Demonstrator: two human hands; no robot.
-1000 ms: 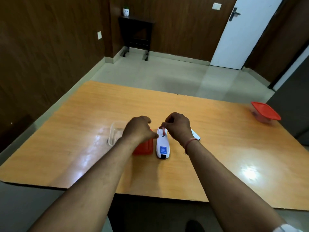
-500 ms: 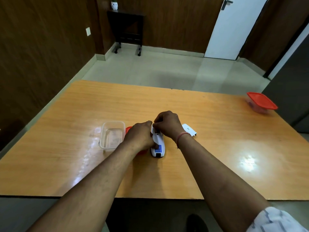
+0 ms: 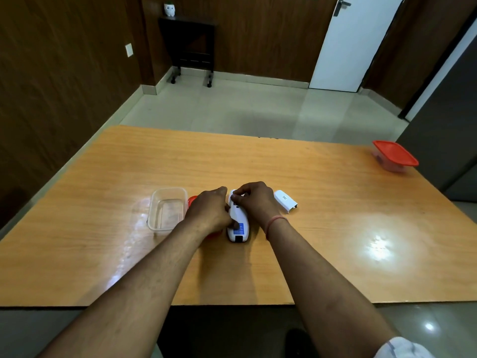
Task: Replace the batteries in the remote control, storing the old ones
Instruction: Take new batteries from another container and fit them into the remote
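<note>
I look out over a glossy orange wooden table (image 3: 322,177) that carries a bright glare patch. Beyond it lies pale grey tiled floor (image 3: 232,109), ringed by dark brown wood-panelled walls (image 3: 64,86). Past the table's far left stands a black wheeled side table (image 3: 191,45) bearing a small white pot (image 3: 169,9); far right, a white door (image 3: 353,40).

Both forearms are bare from wrist to elbow. A thin red-pink thread band (image 3: 275,223) circles the wrist just behind the right hand (image 3: 254,202). Behind that band, at the elbow, the edge of a white sleeve (image 3: 402,348) with faint thin stripes shows. The left hand (image 3: 209,211) and its wrist carry nothing.
</note>
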